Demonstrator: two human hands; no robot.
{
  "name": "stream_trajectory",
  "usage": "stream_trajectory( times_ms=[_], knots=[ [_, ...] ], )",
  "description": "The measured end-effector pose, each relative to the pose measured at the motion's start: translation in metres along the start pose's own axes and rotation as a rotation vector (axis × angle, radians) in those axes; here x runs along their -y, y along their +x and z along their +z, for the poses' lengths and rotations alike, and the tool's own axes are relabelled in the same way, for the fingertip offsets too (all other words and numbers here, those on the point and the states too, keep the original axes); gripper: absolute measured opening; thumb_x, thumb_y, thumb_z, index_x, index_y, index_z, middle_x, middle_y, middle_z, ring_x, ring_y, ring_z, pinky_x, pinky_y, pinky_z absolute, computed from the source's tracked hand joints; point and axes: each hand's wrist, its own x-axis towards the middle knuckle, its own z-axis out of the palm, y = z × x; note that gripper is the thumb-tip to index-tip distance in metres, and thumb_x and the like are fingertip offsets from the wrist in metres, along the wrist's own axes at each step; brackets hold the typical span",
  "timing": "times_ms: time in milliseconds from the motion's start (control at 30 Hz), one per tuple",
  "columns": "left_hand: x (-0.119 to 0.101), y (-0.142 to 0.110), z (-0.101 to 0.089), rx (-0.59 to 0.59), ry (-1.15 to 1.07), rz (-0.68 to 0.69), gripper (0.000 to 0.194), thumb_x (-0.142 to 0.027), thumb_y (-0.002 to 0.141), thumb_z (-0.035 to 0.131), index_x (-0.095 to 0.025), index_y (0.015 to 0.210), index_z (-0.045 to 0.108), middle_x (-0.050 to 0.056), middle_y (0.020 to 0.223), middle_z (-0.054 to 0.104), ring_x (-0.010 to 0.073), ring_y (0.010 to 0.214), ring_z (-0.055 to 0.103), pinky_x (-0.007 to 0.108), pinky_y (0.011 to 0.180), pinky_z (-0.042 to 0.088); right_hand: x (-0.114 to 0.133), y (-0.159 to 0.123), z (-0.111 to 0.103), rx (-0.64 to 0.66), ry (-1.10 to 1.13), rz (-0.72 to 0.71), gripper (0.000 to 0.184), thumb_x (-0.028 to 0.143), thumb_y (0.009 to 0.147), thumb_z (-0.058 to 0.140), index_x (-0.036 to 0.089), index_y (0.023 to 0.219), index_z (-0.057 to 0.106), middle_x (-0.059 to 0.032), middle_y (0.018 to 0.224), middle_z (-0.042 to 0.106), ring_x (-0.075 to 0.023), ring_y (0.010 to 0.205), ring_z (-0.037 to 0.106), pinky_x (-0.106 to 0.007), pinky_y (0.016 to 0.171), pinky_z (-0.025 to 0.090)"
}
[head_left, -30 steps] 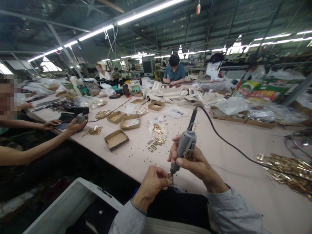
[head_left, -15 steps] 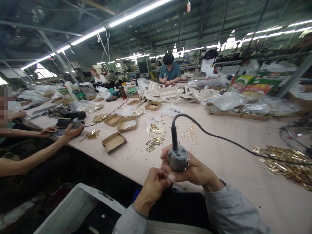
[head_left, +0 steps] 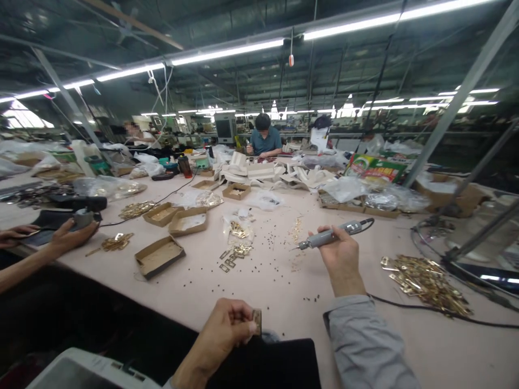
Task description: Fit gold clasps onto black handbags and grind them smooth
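Bottom centre: left hand (head_left: 222,334) pinches plate (head_left: 258,320), likely to steady it. Centre right: right hand (head_left: 341,259) clamps screwdriver (head_left: 319,238), likely for aim.

The bag of metal plates (head_left: 240,229) lies on the table (head_left: 292,319). Just before it, toward the wearer, are loose plates (head_left: 232,256); nearer still, the left hand (head_left: 221,329) holds a single plate (head_left: 257,320). To the bag's right, the right hand (head_left: 340,254) holds a power screwdriver (head_left: 322,239) (its tip on the side facing the bag). Well right of the bag lies a pile of plates (head_left: 425,284). Left of it are two trays (head_left: 188,230) side by side; a third tray (head_left: 160,256) lies left and nearer the wearer. Behind it come a box (head_left: 233,195), then a heap of strips (head_left: 259,172), then a co-worker (head_left: 265,141).
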Motion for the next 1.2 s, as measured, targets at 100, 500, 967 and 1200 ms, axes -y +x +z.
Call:
stream_trajectory(
  times_ms=[100,500,967,1200],
  knots=[
    [-0.004,-0.003,-0.006,0.078,-0.03,0.008,0.032,-0.036,0.064,0.088,-0.011,0.077,0.073,0.004,0.062,0.067,0.0103,0.05,0.054,0.021,0.048,0.034,-0.004,0.006,-0.006,-0.016,-0.027,-0.038,0.013,0.018,0.076,0.067,0.02,0.082,0.056,0.0022,0.078,0.062,-0.0196,0.081,0.065,-0.054,0.085,0.058],
    [0.0,0.0,-0.002,-0.011,-0.058,-0.001,0.035,-0.041,0.059,0.09,-0.011,0.066,0.071,0.002,0.052,0.061,0.0095,0.043,0.051,0.02,0.044,0.032,-0.047,0.002,-0.005,0.097,-0.138,-0.072,0.048,0.02,0.063,0.089,0.023,0.096,0.055,0.0043,0.079,0.064,-0.0186,0.074,0.066,-0.048,0.074,0.062],
    [-0.005,-0.006,0.001,-0.048,-0.02,-0.021,0.034,-0.039,0.059,0.087,-0.01,0.066,0.071,0.003,0.05,0.06,0.0098,0.041,0.051,0.019,0.04,0.034,-0.081,-0.004,-0.009,0.207,-0.254,-0.121,0.053,0.022,0.065,0.09,0.023,0.103,0.052,0.0063,0.081,0.065,-0.0149,0.069,0.067,-0.039,0.075,0.061],
    [-0.004,-0.008,-0.001,-0.05,-0.042,-0.027,0.032,-0.036,0.06,0.087,-0.011,0.068,0.068,0.002,0.052,0.062,0.0094,0.042,0.052,0.02,0.041,0.034,-0.084,-0.002,-0.012,0.201,-0.277,-0.137,0.051,0.023,0.065,0.09,0.022,0.099,0.053,0.0067,0.081,0.065,-0.0139,0.067,0.066,-0.037,0.073,0.061]
  ],
)
